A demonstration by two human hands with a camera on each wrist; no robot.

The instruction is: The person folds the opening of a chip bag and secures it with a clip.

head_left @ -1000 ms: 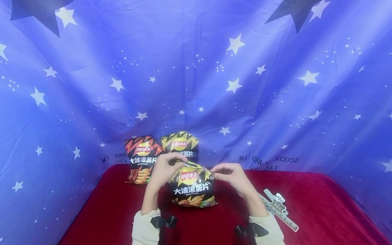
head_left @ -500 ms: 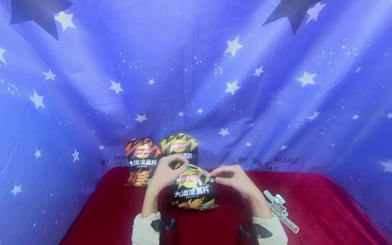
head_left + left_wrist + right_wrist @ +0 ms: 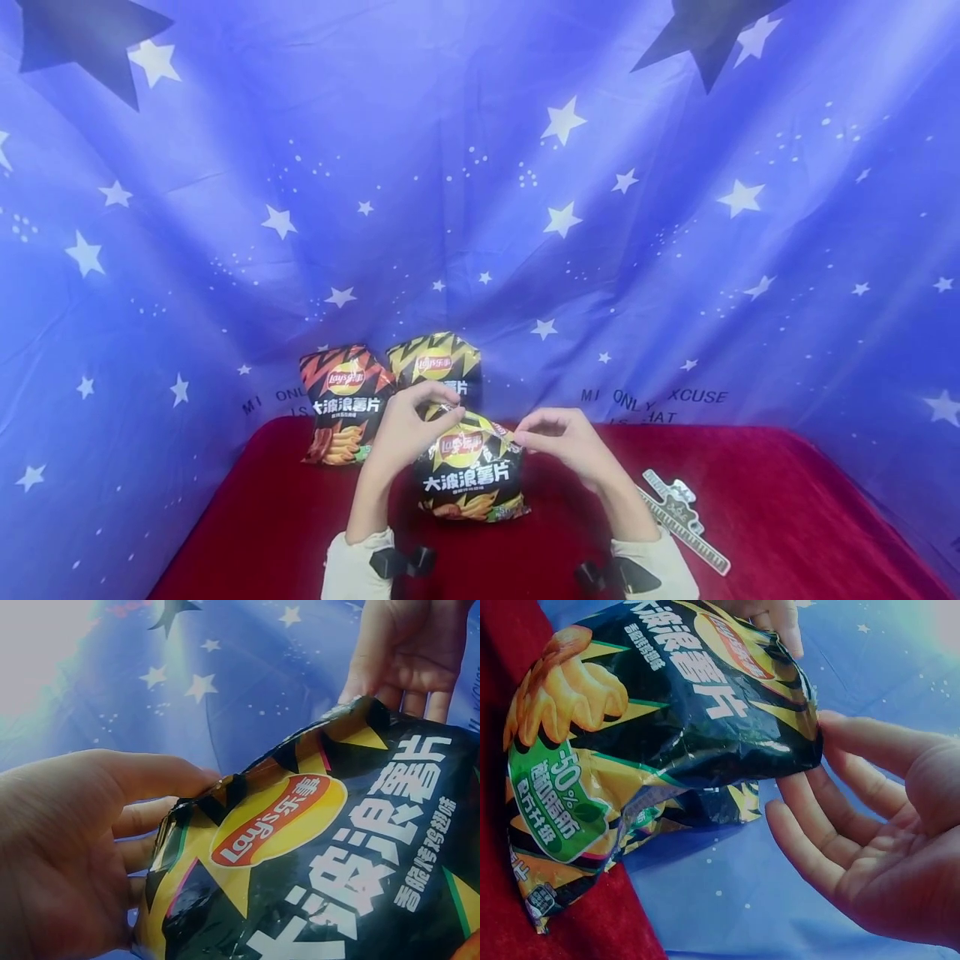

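A black and yellow Lay's chip bag (image 3: 472, 481) stands upright on the table, nearest the person, its top edge creased. My left hand (image 3: 408, 433) pinches its upper left corner between thumb and fingers. In the left wrist view the left thumb lies along the top edge of the bag (image 3: 315, 877), and the other fingers are behind it. At the opposite upper corner my right hand (image 3: 570, 443) pinches the edge. The right wrist view has the right thumb (image 3: 862, 739) on the corner, with fingers curled behind the bag (image 3: 697, 712).
Behind stand a black and red chip bag (image 3: 345, 408) and another black and yellow chip bag (image 3: 435, 358), partly hidden. A long clip with a piano-key pattern (image 3: 682, 517) lies right of the right forearm. Red cloth (image 3: 780, 492) covers the table; a blue starry curtain (image 3: 465, 208) surrounds it.
The shiny strip that stood up along the front bag's top between my hands has gone down, and the top edge looks more folded. Both hands keep their places at the corners.
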